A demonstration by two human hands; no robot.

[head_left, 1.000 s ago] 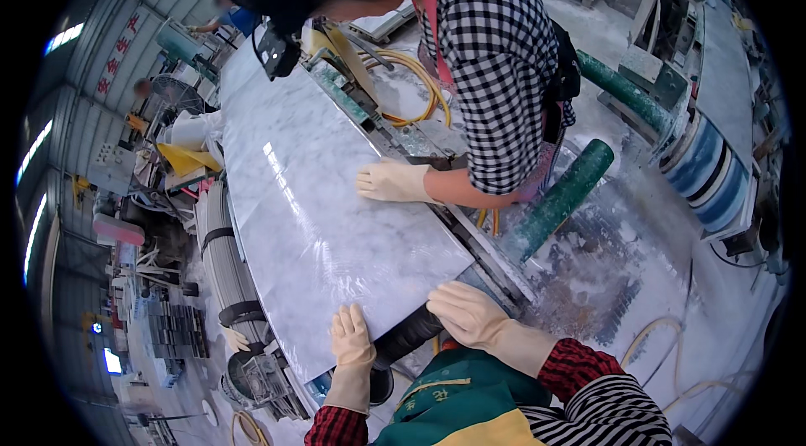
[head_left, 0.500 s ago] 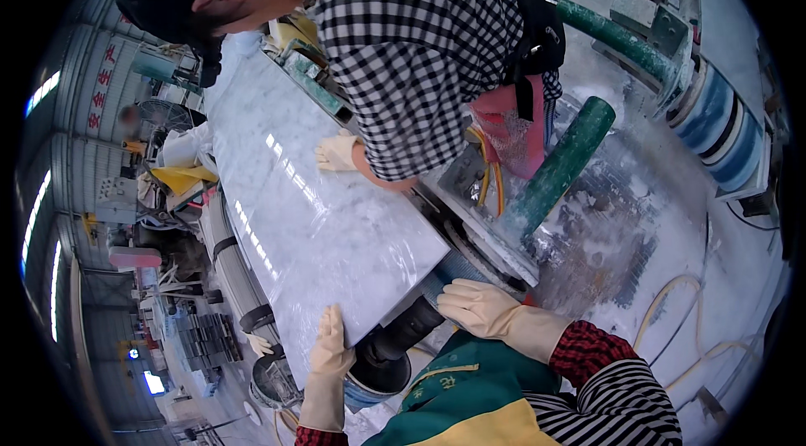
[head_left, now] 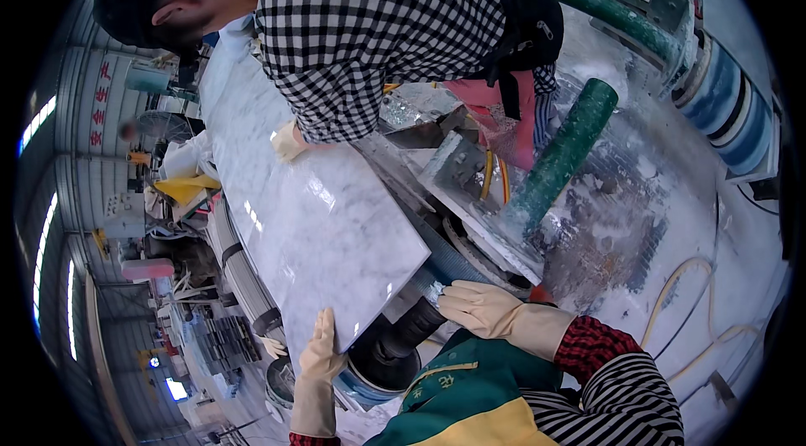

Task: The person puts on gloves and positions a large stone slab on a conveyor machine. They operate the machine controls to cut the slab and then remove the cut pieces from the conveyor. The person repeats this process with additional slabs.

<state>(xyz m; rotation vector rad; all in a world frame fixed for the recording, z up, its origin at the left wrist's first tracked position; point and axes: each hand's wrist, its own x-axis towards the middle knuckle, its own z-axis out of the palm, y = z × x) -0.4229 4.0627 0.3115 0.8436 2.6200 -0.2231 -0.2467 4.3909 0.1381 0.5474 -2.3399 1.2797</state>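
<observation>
A glossy white marble slab [head_left: 323, 228] with grey veins slants away from me toward the far left. My left hand [head_left: 319, 354], in a cream rubber glove, rests with its fingers stretched out against the slab's near end. Apart from the slab, my right hand [head_left: 480, 309], gloved likewise, lies palm down with fingers extended, by the end of a blue ribbed belt [head_left: 420, 285] and in front of my green apron [head_left: 483, 370]. What its palm touches is hidden. Across the slab, a co-worker in a checked shirt [head_left: 361, 26] leans over, a gloved hand [head_left: 287, 142] on its surface.
A green cylinder [head_left: 567, 152] rises from the machine frame at right, with another green cylinder [head_left: 613, 20] farther back. A round blue tub [head_left: 386, 375] with a black hose stands below the slab's near end. Yellow hose [head_left: 676, 278] curls over the dusty wet floor.
The slab's near right corner has shifted slightly left. The co-worker's body and gloved hand have moved left along the slab. My hands have barely moved.
</observation>
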